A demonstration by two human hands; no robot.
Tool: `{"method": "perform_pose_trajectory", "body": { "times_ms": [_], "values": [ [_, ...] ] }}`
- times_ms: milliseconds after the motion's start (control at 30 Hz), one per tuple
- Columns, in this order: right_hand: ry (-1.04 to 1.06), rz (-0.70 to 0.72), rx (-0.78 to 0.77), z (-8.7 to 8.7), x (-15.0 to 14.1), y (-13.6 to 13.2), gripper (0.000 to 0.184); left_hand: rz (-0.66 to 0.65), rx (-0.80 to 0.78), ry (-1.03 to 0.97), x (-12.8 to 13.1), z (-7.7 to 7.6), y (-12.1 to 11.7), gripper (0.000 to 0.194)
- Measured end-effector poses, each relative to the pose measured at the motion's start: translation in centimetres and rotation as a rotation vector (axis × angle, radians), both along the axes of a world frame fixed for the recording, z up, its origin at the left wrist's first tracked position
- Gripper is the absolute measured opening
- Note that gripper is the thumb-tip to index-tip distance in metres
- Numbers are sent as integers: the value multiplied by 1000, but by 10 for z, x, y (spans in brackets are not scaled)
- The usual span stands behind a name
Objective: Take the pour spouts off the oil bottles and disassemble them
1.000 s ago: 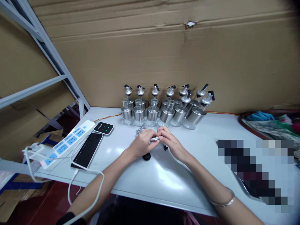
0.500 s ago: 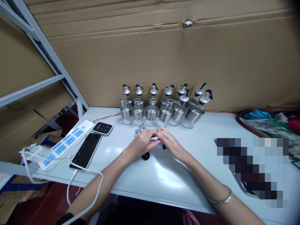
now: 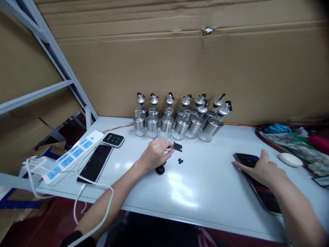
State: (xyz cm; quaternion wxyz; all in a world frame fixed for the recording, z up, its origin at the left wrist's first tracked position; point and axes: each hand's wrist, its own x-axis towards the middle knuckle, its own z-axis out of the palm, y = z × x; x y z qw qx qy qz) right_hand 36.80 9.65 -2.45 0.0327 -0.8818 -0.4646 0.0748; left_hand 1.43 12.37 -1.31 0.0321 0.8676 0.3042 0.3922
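Observation:
My left hand [image 3: 158, 152] is closed, thumb and fingers pinching a small silver metal part [image 3: 168, 149], mostly hidden by the fingers. Just right of the fingertips lie several black lever pieces [image 3: 177, 146]. Small black bits [image 3: 180, 161] are on the table below them, and a round black piece [image 3: 160, 169] sits under the left hand. More silver parts show partly behind that hand. My right hand [image 3: 268, 169] reaches over a dark, flat, glossy device [image 3: 264, 193] at the right, thumb and fingers spread; whether it touches the device I cannot tell.
Several glass bottles with steel sleeves [image 3: 167, 125] stand in rows at the back, some with pourer tops [image 3: 223, 109]. Left are a power strip [image 3: 74, 154], phone [image 3: 95, 163], small black box [image 3: 113, 139] and white cables. A white oval object [image 3: 290, 160] lies far right.
My right hand has left the left hand and moved far right to the dark device, opening out. Black lever pieces now show by my left hand, which stays in place.

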Motion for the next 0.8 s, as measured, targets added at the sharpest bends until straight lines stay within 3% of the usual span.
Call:
{"method": "perform_pose_trajectory", "body": {
  "times_ms": [100, 367, 467, 567, 633, 733, 800],
  "values": [
    [-22, -8, 54, -5, 1, -4, 105, 0, -19, 20, 0, -2, 1, 6],
    [-33, 146, 134, -5, -49, 20, 105, 18, 8, 11, -1, -2, 2, 7],
    [-92, 177, 158, 3, -67, 22, 94, 16, 20, 7, -1, -1, 2, 2],
    [-105, 417, 331, 20, -104, 14, 58, 2, 9, 2, -1, -1, 1, 10],
    [113, 673, 390, 29, -136, 10, 38, -1, -5, -7, 0, -3, 2, 12],
    [374, 1035, 472, 32, -176, 10, 24, -22, -34, -28, -1, -8, 4, 12],
    [422, 1090, 533, 25, -190, 12, 19, -28, -63, -39, -1, -11, 6, 11]
  ]
}}
